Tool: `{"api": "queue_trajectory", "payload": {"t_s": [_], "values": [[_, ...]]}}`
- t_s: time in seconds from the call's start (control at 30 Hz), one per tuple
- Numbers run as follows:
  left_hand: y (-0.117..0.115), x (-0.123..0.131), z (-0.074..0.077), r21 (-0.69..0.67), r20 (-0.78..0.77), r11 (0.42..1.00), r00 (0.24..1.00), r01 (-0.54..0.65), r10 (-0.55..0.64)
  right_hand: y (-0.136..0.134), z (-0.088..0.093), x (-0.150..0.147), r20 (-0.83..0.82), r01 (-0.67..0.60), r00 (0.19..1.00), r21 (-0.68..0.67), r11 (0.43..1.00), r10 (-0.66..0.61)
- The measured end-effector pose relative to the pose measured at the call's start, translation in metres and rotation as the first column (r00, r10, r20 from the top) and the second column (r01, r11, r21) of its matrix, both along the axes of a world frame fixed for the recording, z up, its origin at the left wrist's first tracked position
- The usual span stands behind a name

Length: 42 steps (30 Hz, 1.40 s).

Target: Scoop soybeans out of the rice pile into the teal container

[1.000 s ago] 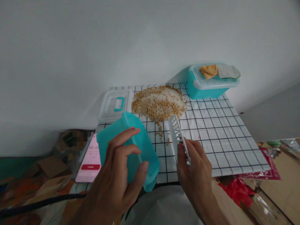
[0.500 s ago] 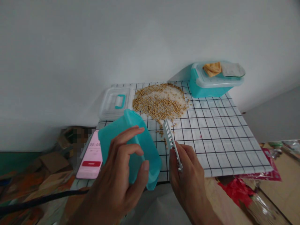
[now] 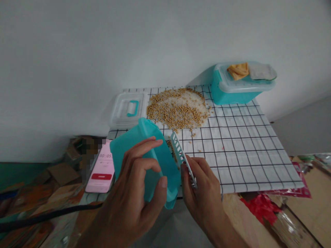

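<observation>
A turquoise plastic bin lies tipped on its side at the table's front left, its mouth facing right. My left hand rests against the bin's side, thumb and fingers spread and curved around it. My right hand grips a white slotted plastic piece, held on edge close to the bin's mouth. Some yellow beans lie between this piece and the bin. Behind them, a wide pile of yellow beans mixed with white grains covers the back middle of the checked cloth.
A clear lid with turquoise handle lies at the back left. A lit phone is at the left edge. At the back right stands a lidded turquoise box, with yellow and grey cloths on top. A dark cable crosses lower left.
My right hand has moved the slotted piece left, closer to the bin's mouth, with beans now between them. My left hand and the bin have hardly shifted. The view has moved slightly.
</observation>
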<state>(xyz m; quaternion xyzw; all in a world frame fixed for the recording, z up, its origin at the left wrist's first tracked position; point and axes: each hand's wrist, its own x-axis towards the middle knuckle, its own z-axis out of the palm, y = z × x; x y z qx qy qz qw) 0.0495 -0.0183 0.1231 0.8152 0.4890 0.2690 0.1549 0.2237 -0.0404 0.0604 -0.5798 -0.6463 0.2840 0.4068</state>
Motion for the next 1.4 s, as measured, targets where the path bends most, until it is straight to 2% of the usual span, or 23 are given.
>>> {"api": "queue_trajectory", "payload": {"t_s": [0.2,0.4,0.7,1.03,1.2,1.4], "values": [[0.000,0.001,-0.002,0.008,-0.006,1.000,1.000,-0.012,0.012,0.012,-0.003,0.006,-0.068,-0.020,0.998,-0.010,1.000,0.019],[0.003,0.003,0.002,0.001,-0.030,1.000,1.000,-0.002,0.002,0.021,-0.009,0.018,-0.100,0.032,0.994,-0.081,0.996,-0.040],[0.004,0.003,0.001,0.011,-0.026,1.000,1.000,-0.013,0.013,0.023,-0.016,0.028,-0.117,0.086,0.987,-0.223,0.971,-0.115],[0.005,0.000,-0.003,-0.019,0.032,0.999,0.999,-0.029,0.030,0.025,-0.017,0.035,-0.129,0.063,0.986,-0.294,0.954,-0.105],[0.004,0.000,-0.003,-0.004,0.026,1.000,0.999,-0.021,0.021,0.024,-0.013,0.031,-0.099,0.066,0.991,-0.209,0.976,-0.088],[0.004,0.000,-0.002,-0.015,0.034,0.999,0.999,-0.030,0.031,0.026,0.018,0.017,-0.088,-0.051,0.995,-0.004,0.999,0.051]]}}
